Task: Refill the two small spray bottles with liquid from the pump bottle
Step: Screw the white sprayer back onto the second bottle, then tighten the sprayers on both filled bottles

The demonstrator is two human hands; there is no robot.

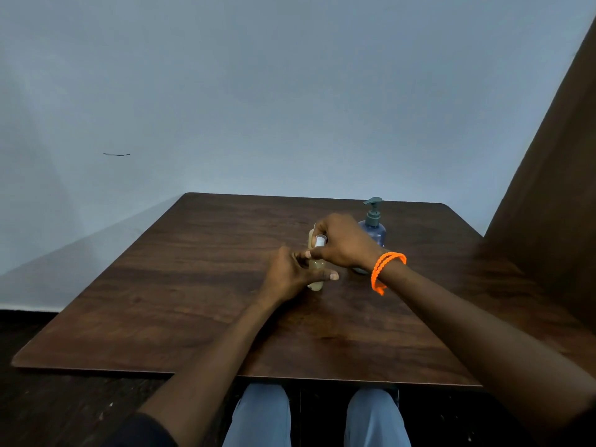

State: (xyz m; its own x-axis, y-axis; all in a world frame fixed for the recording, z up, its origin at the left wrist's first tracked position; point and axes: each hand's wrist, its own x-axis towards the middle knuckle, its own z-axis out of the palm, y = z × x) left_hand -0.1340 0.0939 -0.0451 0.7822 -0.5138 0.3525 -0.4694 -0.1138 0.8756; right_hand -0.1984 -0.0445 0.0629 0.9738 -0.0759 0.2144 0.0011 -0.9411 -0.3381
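Spray bottle [315,279] half hidden, hands overlapping

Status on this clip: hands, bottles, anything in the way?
Left hand grips small spray bottle upright on table. Right hand pinches its white spray top. Pump bottle stands behind, untouched. No obstruction seen.

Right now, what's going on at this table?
A person sits at a wooden table working on a small spray bottle of yellowish liquid. The left hand grips the bottle's body, standing on the table, while the right hand, with an orange wristband, holds the white top, seemingly twisting it on or off. A second small bottle seems to stand just behind, mostly hidden. The blue pump bottle stands untouched behind the right hand.
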